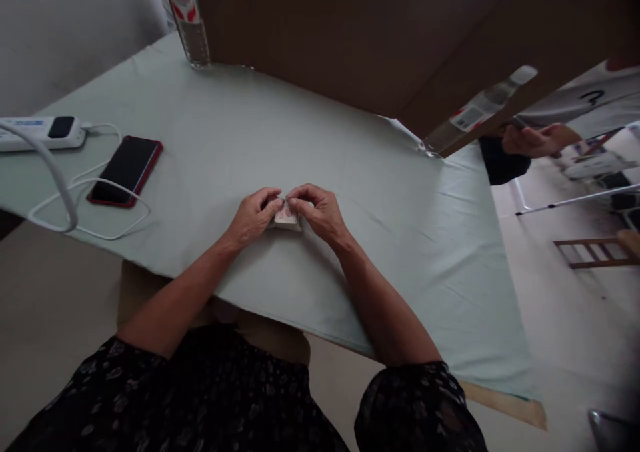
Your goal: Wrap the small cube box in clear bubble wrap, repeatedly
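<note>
A small pale block-like packet (287, 216) with reddish marks rests on the green tablecloth, between my two hands. My left hand (254, 216) is closed, thumb and fingers pinched together at the packet's upper left edge. From the other side, my right hand (320, 213) pinches at its upper right edge. The fingertips of both hands nearly meet above the packet. Whether they grip the packet itself or a thin wrapping on it is too small to tell.
A black phone with a red case (127, 171), a white cable (107, 237) and a power strip (43, 134) lie left. Bottles (193, 29) (473, 113) stand by a large brown board (320, 32). A person's hand (540, 140) shows at right.
</note>
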`<state>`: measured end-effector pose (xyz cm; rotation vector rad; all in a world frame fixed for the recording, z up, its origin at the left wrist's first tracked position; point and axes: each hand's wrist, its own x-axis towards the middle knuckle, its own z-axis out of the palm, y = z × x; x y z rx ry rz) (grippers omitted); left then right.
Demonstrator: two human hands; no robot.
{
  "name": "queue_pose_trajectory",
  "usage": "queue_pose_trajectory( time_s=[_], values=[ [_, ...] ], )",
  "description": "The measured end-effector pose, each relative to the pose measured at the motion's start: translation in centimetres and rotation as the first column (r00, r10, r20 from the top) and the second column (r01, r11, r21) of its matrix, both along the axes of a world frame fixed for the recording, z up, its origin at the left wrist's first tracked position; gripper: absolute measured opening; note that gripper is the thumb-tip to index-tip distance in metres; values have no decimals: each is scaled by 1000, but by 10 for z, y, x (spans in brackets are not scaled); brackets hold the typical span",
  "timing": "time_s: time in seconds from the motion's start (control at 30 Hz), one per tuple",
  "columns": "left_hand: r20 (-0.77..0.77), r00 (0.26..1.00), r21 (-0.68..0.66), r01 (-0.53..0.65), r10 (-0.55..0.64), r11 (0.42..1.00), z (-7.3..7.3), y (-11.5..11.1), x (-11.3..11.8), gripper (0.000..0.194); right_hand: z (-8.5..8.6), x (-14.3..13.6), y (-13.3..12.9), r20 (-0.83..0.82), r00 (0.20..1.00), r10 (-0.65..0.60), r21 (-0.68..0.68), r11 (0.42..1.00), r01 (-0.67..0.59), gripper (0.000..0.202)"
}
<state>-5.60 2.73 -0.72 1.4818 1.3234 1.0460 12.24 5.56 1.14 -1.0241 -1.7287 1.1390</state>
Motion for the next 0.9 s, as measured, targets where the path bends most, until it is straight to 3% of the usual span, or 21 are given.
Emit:
queue_pose_trajectory(
  time_s=[0.13, 0.27, 0.37, 0.57, 0.9],
  values=[
    [-53, 998, 50, -28, 30, 998, 1, -3, 4, 41, -8, 5, -11, 163, 986, -35, 227, 974, -4, 13],
    [-67, 997, 71, -38, 43, 997, 1, -5, 5, 38, -11, 12, -28, 383, 922, -59, 415, 902, -115, 16],
    [-94, 993, 89, -57, 65, 994, -1, -5, 4, 36, -12, 20, -38, 369, 925, -89, 462, 881, -100, 20],
    [-27, 997, 44, -71, 72, 997, -4, -5, 1, 36, -17, 35, -34, 136, 968, -210, 287, 944, 164, 36],
    [209, 973, -48, -85, 94, 995, -2, -6, 0, 38, -30, 30, -26, 146, 983, -115, 123, 988, 98, 73]
  ],
)
